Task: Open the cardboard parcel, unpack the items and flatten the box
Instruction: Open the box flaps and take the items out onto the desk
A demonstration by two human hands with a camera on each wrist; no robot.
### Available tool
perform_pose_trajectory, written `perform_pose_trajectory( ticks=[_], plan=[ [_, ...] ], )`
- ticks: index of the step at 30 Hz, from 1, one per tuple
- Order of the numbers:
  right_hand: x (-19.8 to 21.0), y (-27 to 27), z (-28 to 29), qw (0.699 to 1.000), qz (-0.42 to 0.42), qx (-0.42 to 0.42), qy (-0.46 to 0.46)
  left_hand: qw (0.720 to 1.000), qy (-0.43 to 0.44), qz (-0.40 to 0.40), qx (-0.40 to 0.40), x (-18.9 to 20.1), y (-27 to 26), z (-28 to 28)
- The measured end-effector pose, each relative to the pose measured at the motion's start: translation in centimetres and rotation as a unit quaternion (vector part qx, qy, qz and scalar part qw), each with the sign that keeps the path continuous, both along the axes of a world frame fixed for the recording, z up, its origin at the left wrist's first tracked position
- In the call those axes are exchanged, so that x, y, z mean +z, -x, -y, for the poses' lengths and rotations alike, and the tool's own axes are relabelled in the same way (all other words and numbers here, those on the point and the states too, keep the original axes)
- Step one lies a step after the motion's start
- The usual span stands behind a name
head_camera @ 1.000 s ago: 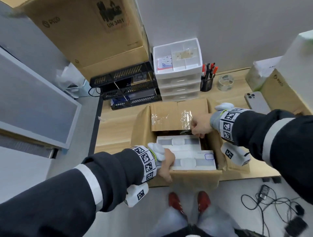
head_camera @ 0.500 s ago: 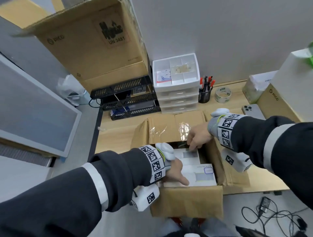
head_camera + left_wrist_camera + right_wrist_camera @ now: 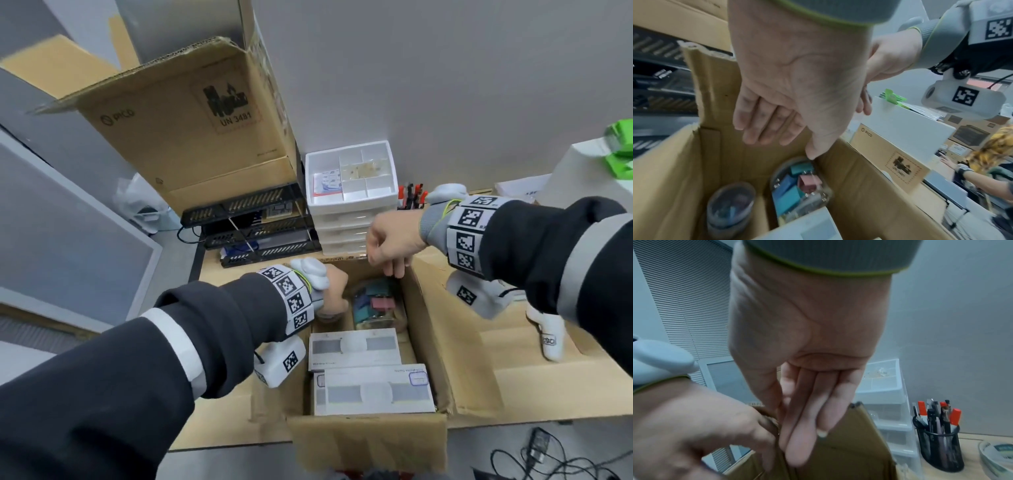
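While reaching into the parcel [image 3: 366,442]: flaps spread wide, body sitting on the surface [image 3: 970,439], contents all inside; unpacking judged barely begun.
Left hand [image 3: 797,81]: low in the far left corner, just above the darker jar [image 3: 729,204]; fingers [image 3: 760,123] straight and relaxed, nothing held.
Right hand [image 3: 390,245]: above the far right corner, over the clip jar [image 3: 375,305]; fingers [image 3: 807,418] together, pointing down, empty.
Clip jar: clear, packed with coloured binder clips, just beside the darker jar; upright or on its side, hard to tell.
White boxes: two, one [image 3: 354,347] behind the other [image 3: 375,390], filling the near end.
Best grip: one jar per hand, fingers and thumb wrapped round the body, not the lid; smooth plastic likely slippery.
Lift: straight up, clear of the walls, before swinging out to the surface.
Set-down: well apart from the flaps, leaving room for flattening later.
Risk: tight corner, knuckles catching cardboard; loose lid spilling clips.
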State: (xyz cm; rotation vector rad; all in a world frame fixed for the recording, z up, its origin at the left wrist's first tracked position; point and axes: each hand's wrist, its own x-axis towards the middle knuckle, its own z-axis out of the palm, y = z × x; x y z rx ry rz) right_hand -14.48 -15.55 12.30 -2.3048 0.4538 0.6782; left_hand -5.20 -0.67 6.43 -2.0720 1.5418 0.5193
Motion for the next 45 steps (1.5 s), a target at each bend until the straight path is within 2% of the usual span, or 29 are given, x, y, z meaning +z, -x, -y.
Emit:
perform_pose_trajectory(
  ticks=[2, 5, 12, 14, 19, 22, 25, 30, 32, 34, 36, 37, 42, 45],
  plan=[
    [0.5, -0.6, 0.9, 0.996, 0.051, 0.006, 0.067, 0.999, 0.034, 0.0, 0.016, 0.3, -1.5, 0.3],
    [0.9, -1.2, 2.5, 0.974, 0.125, 0.012, 0.19, 0.995, 0.089, -0.008, 0.052, 0.1, -3.6, 0.3],
    [-3.5, -1.8, 4.8, 0.958, 0.123, -0.003, 0.257, 0.973, 0.208, -0.011, 0.101, -0.7, -8.0, 0.4],
    [-5.4, -1.8, 5.2, 0.959, 0.094, 0.001, 0.268, 0.974, 0.197, -0.016, 0.108, -1.0, -8.8, 0.7],
    [-8.9, -1.7, 5.3, 0.97, -0.011, 0.048, 0.24, 0.985, 0.095, -0.045, 0.133, -3.2, -9.5, 1.3],
    [-10.8, -1.4, 4.8, 0.962, -0.028, 0.076, 0.259, 0.989, 0.044, -0.066, 0.125, -4.9, -9.3, 1.6],
    [-11.6, -1.4, 4.7, 0.954, -0.034, 0.077, 0.286, 0.995, 0.007, -0.039, 0.089, -5.6, -9.3, 2.9],
    [-10.7, -1.5, 5.4, 0.945, -0.082, 0.106, 0.298, 0.998, -0.017, -0.03, 0.05, -5.2, -9.0, 5.0],
    [-10.6, -1.5, 5.1, 0.944, -0.075, 0.096, 0.306, 0.999, -0.028, -0.024, 0.036, -5.1, -8.9, 5.6],
    [-10.6, -1.8, 3.8, 0.95, 0.01, 0.093, 0.299, 0.998, -0.044, -0.027, 0.039, -5.2, -9.0, 6.1],
    [-10.7, -2.5, 1.7, 0.947, 0.096, 0.125, 0.278, 0.998, -0.045, -0.022, 0.043, -5.3, -9.0, 6.2],
    [-10.7, -3.0, 0.6, 0.946, 0.108, 0.143, 0.27, 0.998, -0.042, -0.018, 0.045, -5.3, -9.0, 6.2],
    [-11.5, -4.5, -3.5, 0.945, 0.059, 0.171, 0.274, 0.997, -0.02, -0.029, 0.07, -6.2, -9.2, 5.8],
    [-12.5, -4.4, -4.1, 0.947, -0.043, 0.184, 0.261, 0.995, 0.021, -0.041, 0.089, -6.8, -9.5, 5.2]
  ],
)
